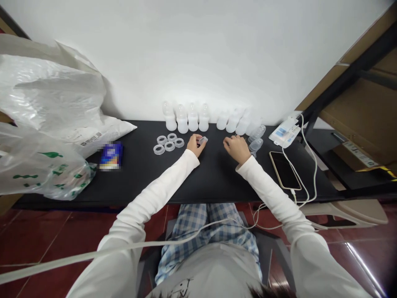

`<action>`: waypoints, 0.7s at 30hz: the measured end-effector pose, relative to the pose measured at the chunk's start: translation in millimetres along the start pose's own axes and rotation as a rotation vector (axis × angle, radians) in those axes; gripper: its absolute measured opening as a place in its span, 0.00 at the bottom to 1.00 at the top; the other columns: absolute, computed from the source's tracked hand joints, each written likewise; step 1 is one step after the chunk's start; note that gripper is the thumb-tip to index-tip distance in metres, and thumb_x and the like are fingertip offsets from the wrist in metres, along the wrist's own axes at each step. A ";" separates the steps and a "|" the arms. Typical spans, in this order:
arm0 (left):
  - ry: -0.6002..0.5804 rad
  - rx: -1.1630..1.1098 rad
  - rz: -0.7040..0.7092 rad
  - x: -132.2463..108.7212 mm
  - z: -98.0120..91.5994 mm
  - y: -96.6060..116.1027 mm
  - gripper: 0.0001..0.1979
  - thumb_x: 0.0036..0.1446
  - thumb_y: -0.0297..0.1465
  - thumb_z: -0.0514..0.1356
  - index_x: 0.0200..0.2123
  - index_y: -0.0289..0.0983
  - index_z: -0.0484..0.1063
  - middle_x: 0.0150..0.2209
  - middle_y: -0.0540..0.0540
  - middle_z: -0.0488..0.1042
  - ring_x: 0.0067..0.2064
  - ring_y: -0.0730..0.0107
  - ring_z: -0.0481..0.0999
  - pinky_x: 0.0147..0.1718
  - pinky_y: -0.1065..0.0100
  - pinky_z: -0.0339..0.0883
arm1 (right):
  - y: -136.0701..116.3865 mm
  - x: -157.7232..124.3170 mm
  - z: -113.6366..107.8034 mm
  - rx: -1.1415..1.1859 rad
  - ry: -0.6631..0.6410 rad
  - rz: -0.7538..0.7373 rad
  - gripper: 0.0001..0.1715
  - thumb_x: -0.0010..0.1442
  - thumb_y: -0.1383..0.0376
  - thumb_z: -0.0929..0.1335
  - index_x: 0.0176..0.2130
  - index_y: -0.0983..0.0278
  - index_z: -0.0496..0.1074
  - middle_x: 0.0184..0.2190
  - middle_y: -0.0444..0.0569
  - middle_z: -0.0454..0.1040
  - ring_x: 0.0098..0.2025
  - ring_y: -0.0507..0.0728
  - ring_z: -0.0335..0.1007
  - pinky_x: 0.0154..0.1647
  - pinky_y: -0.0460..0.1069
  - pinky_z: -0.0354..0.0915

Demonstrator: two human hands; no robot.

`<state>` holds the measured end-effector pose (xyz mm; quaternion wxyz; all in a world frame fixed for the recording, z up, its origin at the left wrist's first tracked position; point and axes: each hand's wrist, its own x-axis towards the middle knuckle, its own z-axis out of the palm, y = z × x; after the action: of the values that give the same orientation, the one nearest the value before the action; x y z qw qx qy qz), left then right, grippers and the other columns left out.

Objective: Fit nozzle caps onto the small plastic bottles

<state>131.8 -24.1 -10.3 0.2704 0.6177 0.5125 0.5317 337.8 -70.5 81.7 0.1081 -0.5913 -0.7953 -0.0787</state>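
My left hand (194, 145) is closed on a small translucent bottle collar ring (202, 140), holding it just above the black table. My right hand (237, 148) is palm down with curled fingers. What they hold, if anything, is hidden. Beside its right edge lie clear dome-shaped bottle caps (256, 145). Several loose collar rings (169, 146) lie in a cluster left of my left hand. Behind them stand several white bottles with clear domed tops (192, 118). Behind my right hand is a row of milky white bottles (232, 122) without domes; the rightmost are blurred.
A black table (136, 182) runs along a white wall. Large plastic bags (49, 95) and a blue box (111, 156) occupy the left. To the right are a phone (285, 170), a white cable (315, 165) and a white packet (284, 131). Cardboard boxes (362, 120) stand farther right.
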 end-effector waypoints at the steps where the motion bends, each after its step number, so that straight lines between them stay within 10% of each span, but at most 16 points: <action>1: -0.007 -0.105 -0.069 -0.5 1.5 4.2 0.14 0.52 0.37 0.67 0.38 0.39 0.69 0.34 0.47 0.74 0.33 0.70 0.75 0.35 0.67 0.71 | -1.3 -7.5 2.3 -0.047 -0.034 0.008 0.17 0.67 0.64 0.60 0.42 0.68 0.76 0.39 0.63 0.73 0.44 0.66 0.65 0.43 0.56 0.59; 9: -0.164 -0.649 -0.526 5.8 4.7 29.2 0.19 0.57 0.46 0.64 0.34 0.37 0.64 0.24 0.49 0.77 0.22 0.75 0.76 0.21 0.75 0.67 | 0.6 -16.1 15.1 -0.019 -0.109 0.092 0.17 0.65 0.73 0.61 0.47 0.71 0.74 0.49 0.68 0.70 0.49 0.66 0.68 0.47 0.56 0.63; 16: -0.032 -0.762 -0.569 6.1 4.1 34.8 0.18 0.58 0.43 0.65 0.31 0.35 0.65 0.25 0.49 0.78 0.28 0.75 0.80 0.34 0.72 0.75 | -5.4 7.6 10.1 0.882 0.238 0.003 0.13 0.67 0.57 0.63 0.46 0.62 0.68 0.34 0.48 0.76 0.34 0.56 0.74 0.40 0.51 0.69; 21: -0.025 -0.769 -0.474 4.1 3.2 38.6 0.21 0.50 0.46 0.69 0.31 0.37 0.64 0.26 0.52 0.79 0.29 0.75 0.81 0.35 0.70 0.78 | -24.3 21.8 17.1 1.104 0.114 -0.011 0.20 0.59 0.47 0.67 0.39 0.61 0.68 0.24 0.42 0.72 0.24 0.52 0.69 0.30 0.48 0.66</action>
<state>147.8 -32.4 24.3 0.6007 0.3441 0.4017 0.5995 307.0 -53.0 71.0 0.4443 -0.4376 -0.7144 0.3174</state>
